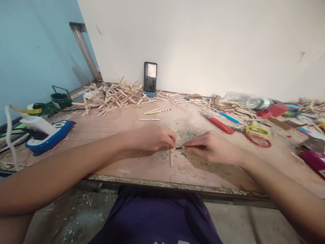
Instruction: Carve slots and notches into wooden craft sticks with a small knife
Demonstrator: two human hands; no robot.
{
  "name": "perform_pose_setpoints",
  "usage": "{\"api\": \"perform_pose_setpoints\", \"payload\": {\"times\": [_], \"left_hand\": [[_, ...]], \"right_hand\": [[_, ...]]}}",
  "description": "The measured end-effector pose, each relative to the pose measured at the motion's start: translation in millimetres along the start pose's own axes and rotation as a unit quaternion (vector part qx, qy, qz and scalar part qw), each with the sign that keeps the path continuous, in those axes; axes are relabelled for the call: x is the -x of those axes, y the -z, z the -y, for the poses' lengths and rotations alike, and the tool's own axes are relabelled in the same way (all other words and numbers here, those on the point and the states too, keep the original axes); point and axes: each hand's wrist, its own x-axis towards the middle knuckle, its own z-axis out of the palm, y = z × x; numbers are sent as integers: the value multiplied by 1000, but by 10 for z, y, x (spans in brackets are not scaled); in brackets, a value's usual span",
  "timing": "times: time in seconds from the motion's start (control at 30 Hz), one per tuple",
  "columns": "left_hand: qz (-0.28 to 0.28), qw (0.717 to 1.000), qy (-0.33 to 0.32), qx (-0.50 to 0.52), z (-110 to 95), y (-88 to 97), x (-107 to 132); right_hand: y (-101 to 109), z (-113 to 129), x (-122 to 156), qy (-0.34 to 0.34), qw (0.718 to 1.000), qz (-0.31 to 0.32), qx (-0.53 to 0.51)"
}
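My left hand (156, 137) is closed, its fingertips pinched at the upper end of a short wooden craft stick (171, 158). That stick lies on the tabletop, pointing towards my body. Between the thumb and fingers of my right hand (212, 147) is a slim craft knife (180, 147). Its dark, narrow tip points left and reaches almost to the left fingertips. Whether the tip touches the stick is hard to make out. Small green shavings (183, 154) are scattered around both hands.
Beyond the hands lie a yellow patterned pencil (162, 110) and loose sticks. A phone (150, 77) stands by the wall beside a heap of craft sticks (119, 96). Right are a red-handled cutter (221, 125), scissors (258, 135) and a plastic bottle (257, 103); left, a blue power strip (50, 137).
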Motion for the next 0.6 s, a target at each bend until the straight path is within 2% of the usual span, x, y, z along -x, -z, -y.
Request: {"api": "perform_pose_setpoints", "payload": {"times": [0.27,0.6], "left_hand": [[10,999,18,26,-25,56,-6],[9,999,23,35,-29,40,-5]], "right_hand": [[5,18,7,0,1000,10,-9],[4,10,-2,4,1000,17,-10]]}}
